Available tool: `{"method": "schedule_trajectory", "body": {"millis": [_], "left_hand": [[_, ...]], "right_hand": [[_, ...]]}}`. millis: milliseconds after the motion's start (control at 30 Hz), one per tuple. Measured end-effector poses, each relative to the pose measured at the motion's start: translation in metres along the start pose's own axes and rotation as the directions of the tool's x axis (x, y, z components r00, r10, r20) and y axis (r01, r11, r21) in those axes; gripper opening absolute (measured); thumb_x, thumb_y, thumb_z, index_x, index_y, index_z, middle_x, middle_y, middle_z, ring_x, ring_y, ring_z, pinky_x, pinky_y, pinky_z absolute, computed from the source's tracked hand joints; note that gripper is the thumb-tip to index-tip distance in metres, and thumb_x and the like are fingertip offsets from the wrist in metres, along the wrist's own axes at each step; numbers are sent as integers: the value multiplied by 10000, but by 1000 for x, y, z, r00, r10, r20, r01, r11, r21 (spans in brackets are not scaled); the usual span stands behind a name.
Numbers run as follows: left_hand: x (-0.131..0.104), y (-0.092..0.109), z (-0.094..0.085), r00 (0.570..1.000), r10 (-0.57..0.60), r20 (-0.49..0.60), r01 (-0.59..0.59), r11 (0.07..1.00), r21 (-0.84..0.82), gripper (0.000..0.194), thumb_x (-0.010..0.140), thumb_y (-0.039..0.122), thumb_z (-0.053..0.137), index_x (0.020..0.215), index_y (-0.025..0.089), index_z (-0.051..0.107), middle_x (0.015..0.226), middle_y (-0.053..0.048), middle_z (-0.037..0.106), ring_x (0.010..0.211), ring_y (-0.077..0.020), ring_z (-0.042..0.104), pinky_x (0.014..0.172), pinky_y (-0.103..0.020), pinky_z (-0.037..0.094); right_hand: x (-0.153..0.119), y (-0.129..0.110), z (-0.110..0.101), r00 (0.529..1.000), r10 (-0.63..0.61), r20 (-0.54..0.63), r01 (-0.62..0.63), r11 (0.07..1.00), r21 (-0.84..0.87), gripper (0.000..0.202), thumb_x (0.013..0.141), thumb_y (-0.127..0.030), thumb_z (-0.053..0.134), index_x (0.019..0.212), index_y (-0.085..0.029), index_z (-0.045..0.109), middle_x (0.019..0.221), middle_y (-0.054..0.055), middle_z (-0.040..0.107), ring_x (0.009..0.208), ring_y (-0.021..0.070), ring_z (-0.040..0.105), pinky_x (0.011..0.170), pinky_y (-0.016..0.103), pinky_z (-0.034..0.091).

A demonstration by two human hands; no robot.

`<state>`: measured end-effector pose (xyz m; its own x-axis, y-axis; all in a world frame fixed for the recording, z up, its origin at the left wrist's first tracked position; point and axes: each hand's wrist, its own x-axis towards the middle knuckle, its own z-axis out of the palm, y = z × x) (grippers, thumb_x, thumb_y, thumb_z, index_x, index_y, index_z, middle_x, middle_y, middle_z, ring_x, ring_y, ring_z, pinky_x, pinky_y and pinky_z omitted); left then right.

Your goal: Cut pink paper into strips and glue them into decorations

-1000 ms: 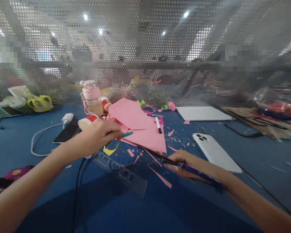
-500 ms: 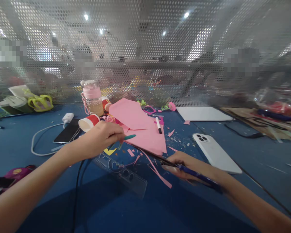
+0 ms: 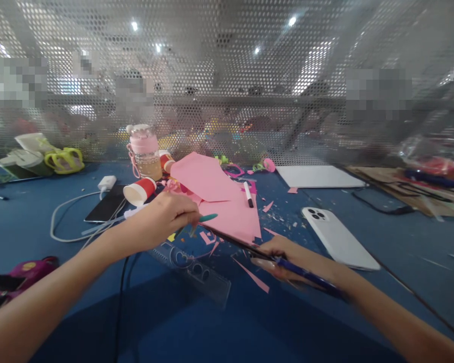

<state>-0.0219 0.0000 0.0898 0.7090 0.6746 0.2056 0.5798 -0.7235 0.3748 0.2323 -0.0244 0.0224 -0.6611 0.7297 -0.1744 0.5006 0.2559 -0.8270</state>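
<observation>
My left hand [image 3: 174,214] is closed on a slim teal thing [image 3: 208,218] whose narrow end sticks out past the fingers; its kind is unclear. My right hand [image 3: 283,259] grips what look like scissors [image 3: 306,277], seen edge-on, with a blue handle and long dark blades pointing left. Their tip lies at the near edge of the pink paper [image 3: 230,217], close to my left fingertips. Whether the blades are parted is hard to see. A black-and-white marker [image 3: 248,195] rests on the paper. Pink scraps [image 3: 253,275] and a clear ruler [image 3: 212,285] lie below.
Left of the paper are a pink-lidded bottle [image 3: 146,154], a red paper cup [image 3: 146,189] on its side, and a black phone [image 3: 108,204] with a white cable. A white phone [image 3: 338,237] lies right. White sheets [image 3: 320,176] lie before a perforated metal screen [image 3: 227,65].
My left hand has shifted slightly right and down with the teal thing. The long pink strip below the blades now shows only its lower part. My right hand has barely moved.
</observation>
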Motion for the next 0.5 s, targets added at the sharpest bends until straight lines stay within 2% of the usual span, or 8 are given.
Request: {"method": "schedule_trajectory", "body": {"millis": [133,367,500], "left_hand": [[0,4,3,1000,0,5,0,1000,10,264,853,181,439,618,139,551,583,17,527,522,-77,429,511,-192,311],[-1,2,3,1000,14,6,-14,1000,-7,296,869,181,405,610,142,543,578,10,538,536,-84,449,530,-199,323],[-2,1,5,1000,17,8,-17,1000,-6,269,864,163,412,636,141,552,600,9,537,548,-87,445,535,-198,324]], "right_hand": [[2,7,3,998,-58,12,58,998,-26,390,820,-386,471,499,-201,348,447,-75,284,396,56,267,390,213,221],[1,13,3,999,-21,46,16,993,120,403,812,-445,463,514,-205,336,434,-85,273,352,46,253,351,199,218],[1,9,4,999,21,32,-23,998,67,378,825,-428,460,539,-204,354,429,-81,310,347,54,307,354,194,250]]}}
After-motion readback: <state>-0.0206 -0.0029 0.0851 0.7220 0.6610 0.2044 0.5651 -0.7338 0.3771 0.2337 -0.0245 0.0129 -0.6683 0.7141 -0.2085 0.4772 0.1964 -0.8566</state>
